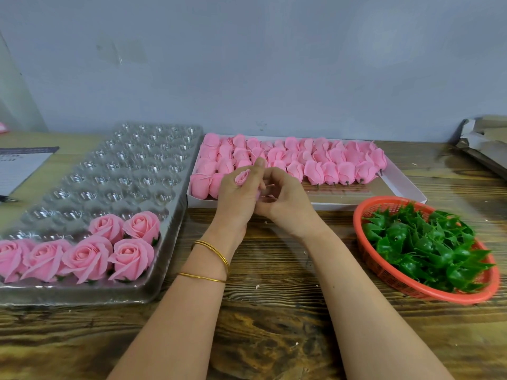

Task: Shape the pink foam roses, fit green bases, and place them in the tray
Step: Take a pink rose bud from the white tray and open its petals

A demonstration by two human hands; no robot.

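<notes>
A pink foam rose (242, 177) is held in the left grip (238, 196), whose fingers are curled round it so that only the bud's tight spiral top is seen above the knuckles. The right grip (285, 200) is pressed against the left at 3 o'clock, its fingers curled in toward the rose's lower petals; whether a petal is actually pinched cannot be told. Two gold bangles (214, 252) are worn on the left wrist. Both grips are raised over the near edge of a white box (406, 185) at 12 o'clock, in which rows of unshaped pink buds (315, 160) are packed on their sides, dark stubs being seen under the nearest row. At 9 o'clock a clear plastic tray (153, 149) of round cups is laid on the wooden worktop (274, 325); six finished roses (109, 242) with green bases are seated in its near corner, four in the front row and two behind. At 4 o'clock a red mesh basket (365, 215) is heaped with loose green bases (425, 248). A printed sheet (19, 165) and a pen (6, 199) are seen at the far left edge.
</notes>
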